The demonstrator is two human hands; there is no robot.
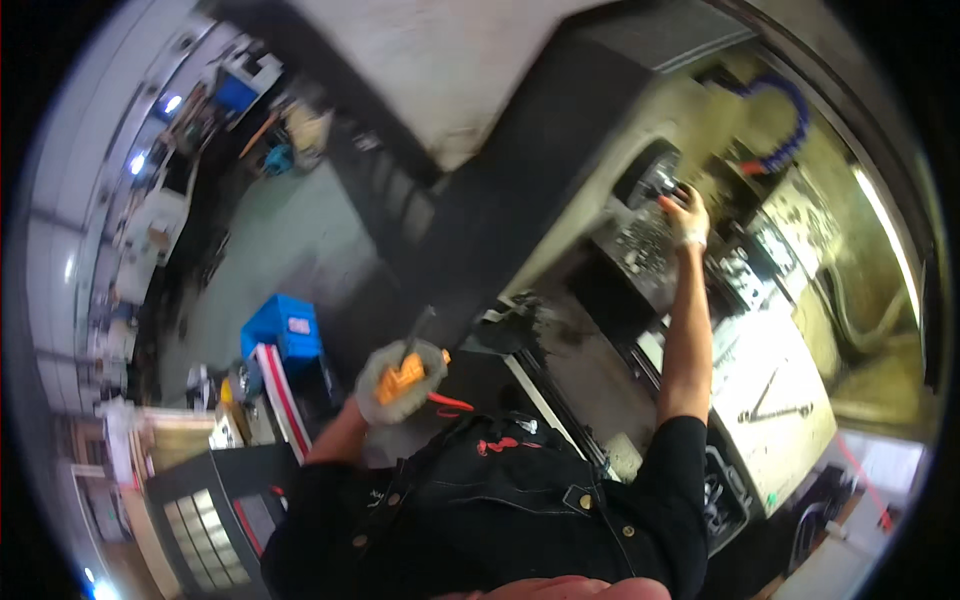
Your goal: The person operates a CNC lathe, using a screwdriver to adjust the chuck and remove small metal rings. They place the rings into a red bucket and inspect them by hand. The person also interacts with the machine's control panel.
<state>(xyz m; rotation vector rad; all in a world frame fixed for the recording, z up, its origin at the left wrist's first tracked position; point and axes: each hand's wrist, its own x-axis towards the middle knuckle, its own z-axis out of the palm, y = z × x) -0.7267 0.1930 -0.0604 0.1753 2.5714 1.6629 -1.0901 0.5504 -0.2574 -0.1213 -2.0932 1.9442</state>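
My left hand (402, 382), in a pale work glove, is closed around an orange air blow gun (402, 378) with a dark nozzle. A red hose (450, 403) shows beside it. My right arm reaches far into a lathe. There my right hand (687, 215), with a whitish band at the wrist, has its fingers curled at the front of the dark round chuck (645, 172). Something small and dark lies at the fingertips; its kind is too small to make out. Metal chips (645, 245) cover the surface just below the chuck.
A blue hose (800, 125) arches above the chuck. Right of my arm sits a tool turret (750, 270); nearer, wrenches (775, 410) lie on a pale cover. The dark machine door (510, 190) stands left of the opening. A blue bin (282, 330) is at left.
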